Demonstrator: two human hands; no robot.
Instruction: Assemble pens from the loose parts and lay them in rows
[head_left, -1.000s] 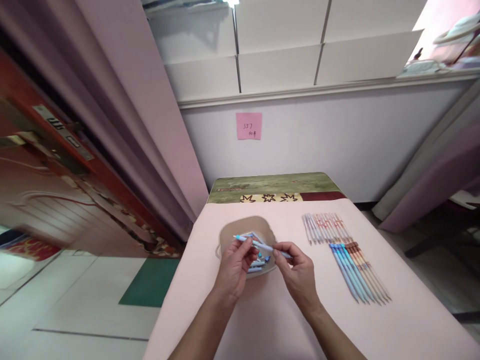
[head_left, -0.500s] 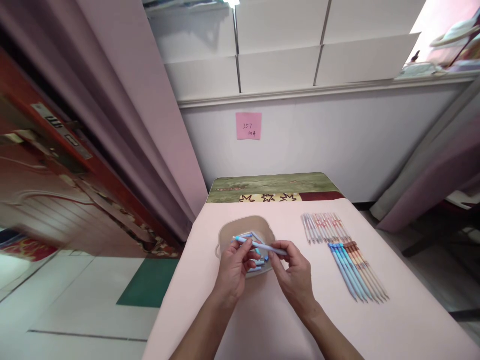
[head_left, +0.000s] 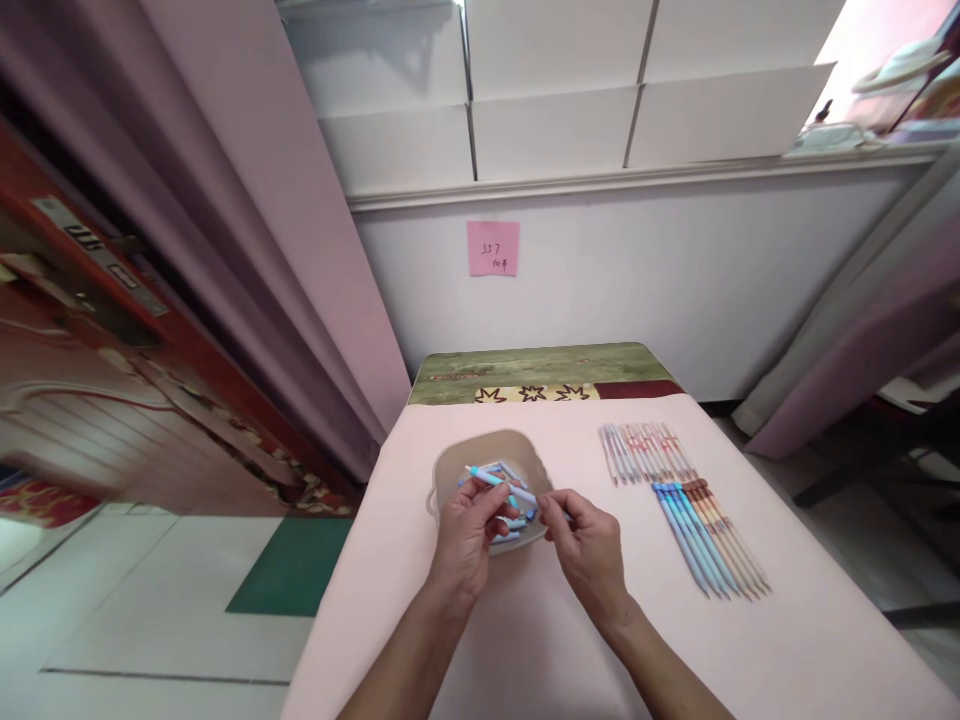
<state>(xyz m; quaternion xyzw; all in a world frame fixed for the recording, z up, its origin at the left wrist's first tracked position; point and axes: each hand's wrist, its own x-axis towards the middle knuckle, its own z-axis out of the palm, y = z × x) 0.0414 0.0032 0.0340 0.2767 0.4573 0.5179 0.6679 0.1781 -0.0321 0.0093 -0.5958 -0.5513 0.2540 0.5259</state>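
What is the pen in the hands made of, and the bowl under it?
The pen looks like plastic: smooth, pale blue and white, with a slight shine. The bowl looks like matte tan plastic, maybe ceramic; its dull, even surface leaves that open. Both the left hand and right hand hold the pen.

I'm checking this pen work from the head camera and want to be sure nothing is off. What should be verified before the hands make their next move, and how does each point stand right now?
1. Both hands on one pen: ok. The left hand and right hand grip the light blue pen at either end.
2. Pen over the bowl: ok, loose parts lie inside it.
3. Pen fully put together: cannot tell, the fingers hide the joint.
4. Finished pens lined up in rows on the right: ok.
5. Room on the table beside the rows: ok.
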